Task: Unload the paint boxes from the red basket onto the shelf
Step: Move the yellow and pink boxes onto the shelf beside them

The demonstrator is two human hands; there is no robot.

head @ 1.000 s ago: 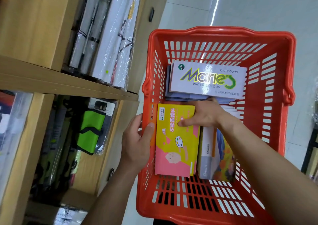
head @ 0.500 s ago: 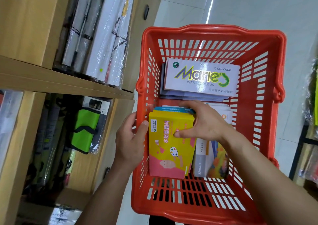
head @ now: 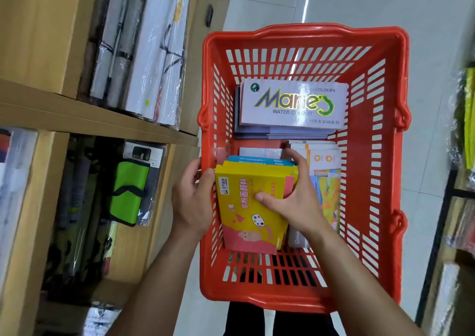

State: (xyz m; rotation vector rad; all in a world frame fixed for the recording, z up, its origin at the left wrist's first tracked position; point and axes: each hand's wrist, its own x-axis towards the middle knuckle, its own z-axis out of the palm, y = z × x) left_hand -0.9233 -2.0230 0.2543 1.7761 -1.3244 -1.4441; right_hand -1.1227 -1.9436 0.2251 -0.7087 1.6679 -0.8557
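The red basket (head: 370,171) stands on the floor in front of me. Both hands hold a yellow and pink paint box (head: 246,222), tilted up off the basket floor. My left hand (head: 191,202) grips its left edge by the basket wall. My right hand (head: 293,202) clasps its top right corner, thumb on the cover. A blue-edged box (head: 259,161) lies right behind it. A white Marie's water colour box (head: 293,104) tops a stack at the far end. A colourful box (head: 326,199) stands on the right, partly hidden by my right hand.
A wooden shelf (head: 84,119) runs along the left. Its upper bay holds wrapped white rolls (head: 154,53), its lower bay a green pouch (head: 128,191) and dark packets. Grey floor tiles surround the basket. A dark rack with packets (head: 462,207) stands at the right edge.
Both hands have lifted the yellow and pink box up from the basket floor, and its far end has tilted upward. The blue-edged box behind it has come into sight.
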